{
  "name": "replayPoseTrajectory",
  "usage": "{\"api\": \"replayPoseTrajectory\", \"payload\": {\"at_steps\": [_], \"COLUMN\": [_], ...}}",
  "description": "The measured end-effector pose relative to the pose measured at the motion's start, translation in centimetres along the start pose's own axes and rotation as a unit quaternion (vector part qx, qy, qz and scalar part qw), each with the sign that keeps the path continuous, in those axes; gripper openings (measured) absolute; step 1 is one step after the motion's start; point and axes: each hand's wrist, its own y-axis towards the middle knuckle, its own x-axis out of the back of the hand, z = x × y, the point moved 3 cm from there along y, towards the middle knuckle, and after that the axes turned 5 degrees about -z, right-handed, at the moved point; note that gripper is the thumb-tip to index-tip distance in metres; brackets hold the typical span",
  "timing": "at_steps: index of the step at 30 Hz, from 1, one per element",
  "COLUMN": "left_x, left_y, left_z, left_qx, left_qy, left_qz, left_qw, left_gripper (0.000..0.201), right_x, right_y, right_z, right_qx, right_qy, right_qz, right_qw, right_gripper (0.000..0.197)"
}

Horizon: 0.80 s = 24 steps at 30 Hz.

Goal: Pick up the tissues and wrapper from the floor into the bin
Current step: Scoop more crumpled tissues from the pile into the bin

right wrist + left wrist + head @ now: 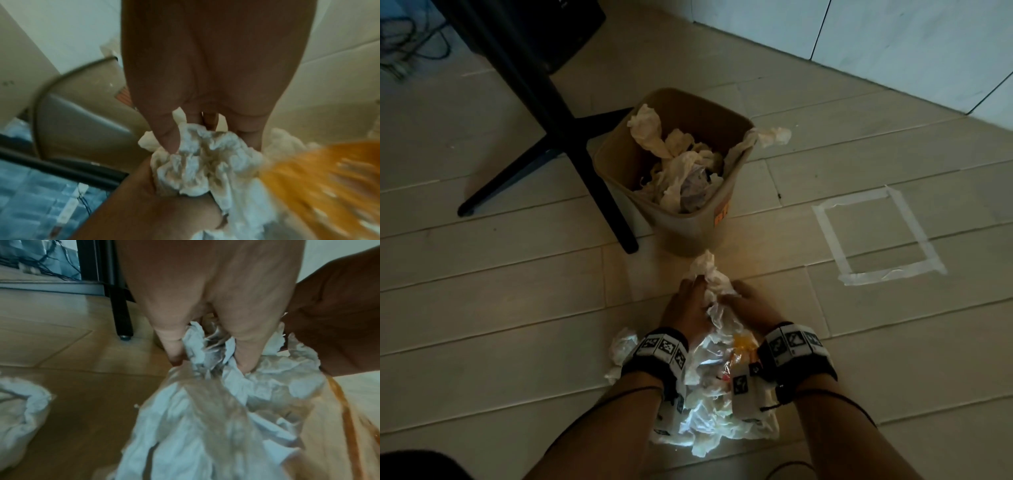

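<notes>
A beige bin (681,224), holding several crumpled tissues, stands on the floor just beyond my hands. My left hand (690,298) and right hand (744,299) together grip a bundle of white tissues (710,274) low in front of it. A clear wrapper with orange print (741,344) is bunched in with the tissues between my wrists. In the left wrist view my fingers (246,353) dig into the tissues (185,418) and the wrapper (224,402). The right wrist view has my fingers (168,139) curled into the tissues (205,159) beside the orange wrapper (320,178).
One loose tissue (621,346) lies on the floor left of my left wrist. Another tissue (770,135) hangs over the bin's right rim. Black stand legs (616,219) spread left of the bin. A tape square (873,236) marks the floor at right.
</notes>
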Motion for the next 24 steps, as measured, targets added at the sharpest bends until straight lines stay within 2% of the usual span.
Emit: {"api": "replayPoseTrajectory", "payload": {"at_steps": [3,7,9,16,20,21,24], "left_x": [2.8,7.1,9.3,17.2,21.7,24.8,27.0], "left_y": [-1.3,-3.4,-4.7,-7.5,-4.6,-4.2,-0.3], "left_z": [-1.8,-4.9,-6.5,-12.2,-14.5,-13.7,-14.6], "left_qx": [-0.036,-0.092,-0.129,-0.248,-0.284,-0.29,-0.271], "left_qy": [-0.045,-0.085,-0.105,-0.212,-0.223,-0.209,-0.15], "left_qz": [-0.053,-0.125,-0.157,-0.197,-0.255,-0.306,-0.362], "left_qw": [0.997,0.984,0.973,0.925,0.897,0.882,0.879], "left_gripper": [0.058,0.051,0.048,0.057,0.044,0.044,0.048], "right_x": [1.1,3.0,4.0,7.8,8.8,7.3,7.1], "right_y": [-2.6,-6.3,-7.9,-13.9,-13.2,-13.3,-11.0], "right_z": [2.7,7.2,9.4,18.1,24.0,26.9,30.3], "right_qx": [0.024,0.069,0.101,0.235,0.322,0.357,0.376], "right_qy": [0.066,0.116,0.084,0.009,0.018,0.013,0.026], "right_qz": [0.003,0.006,0.004,0.027,-0.01,-0.01,-0.015], "right_qw": [0.998,0.991,0.991,0.971,0.947,0.934,0.926], "right_gripper": [0.022,0.034,0.038,0.024,0.021,0.024,0.038]}}
